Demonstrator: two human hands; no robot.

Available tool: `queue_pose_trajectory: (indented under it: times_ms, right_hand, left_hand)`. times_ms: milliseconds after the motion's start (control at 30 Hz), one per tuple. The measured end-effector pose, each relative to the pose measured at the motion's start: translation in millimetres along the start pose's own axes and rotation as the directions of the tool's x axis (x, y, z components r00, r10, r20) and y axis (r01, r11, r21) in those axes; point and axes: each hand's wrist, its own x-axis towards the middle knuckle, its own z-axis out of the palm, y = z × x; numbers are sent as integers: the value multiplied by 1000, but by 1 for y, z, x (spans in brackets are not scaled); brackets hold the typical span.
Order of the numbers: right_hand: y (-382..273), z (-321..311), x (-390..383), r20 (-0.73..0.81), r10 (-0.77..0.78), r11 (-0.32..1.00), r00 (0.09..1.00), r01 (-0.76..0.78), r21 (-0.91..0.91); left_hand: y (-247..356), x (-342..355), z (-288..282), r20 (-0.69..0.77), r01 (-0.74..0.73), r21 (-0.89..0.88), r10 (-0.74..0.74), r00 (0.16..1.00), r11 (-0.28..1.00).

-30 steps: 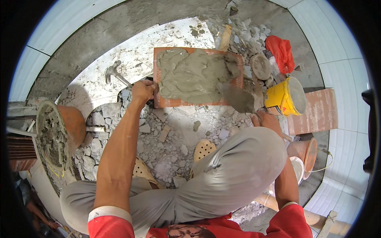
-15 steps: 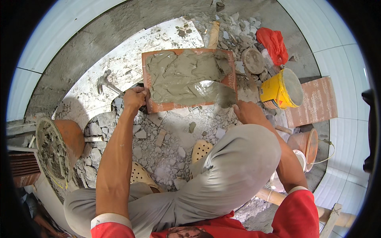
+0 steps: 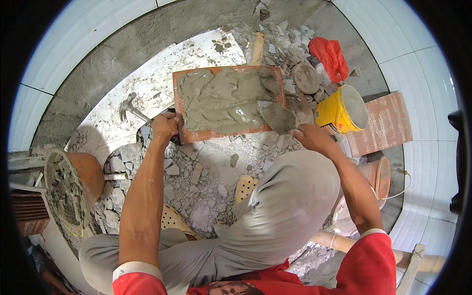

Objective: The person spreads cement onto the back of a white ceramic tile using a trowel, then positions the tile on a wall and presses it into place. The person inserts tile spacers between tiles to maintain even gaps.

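Grey wet mortar (image 3: 216,98) coats the terracotta rectangular tile (image 3: 188,137) at upper centre, left hand (image 3: 164,125) grasping its left edge, right hand (image 3: 313,138) gripping a mortar-smeared trowel (image 3: 278,118), blade best kept low and even toward bare margins.

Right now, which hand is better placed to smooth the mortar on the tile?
Probably the right hand: it holds the trowel at the right end of the mortar. The left hand is at the left edge of the tile.

trowel (image 3: 278,118) — again partly past right edge of tile (image 3: 199,137)
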Motion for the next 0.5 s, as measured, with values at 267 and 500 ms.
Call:
queue_pose_trajectory:
  times_ms: [267,500]
  right_hand:
    - [-11,-15,-37,-246,-227,943,942,150,-296]
    - [-53,6,19,-313,-329,921,891,229,-316]
  left_hand:
    - [6,-8,-2,-9,-54,123,55,998,991]
    - [-3,2,0,-10,-60,44,61,998,997]
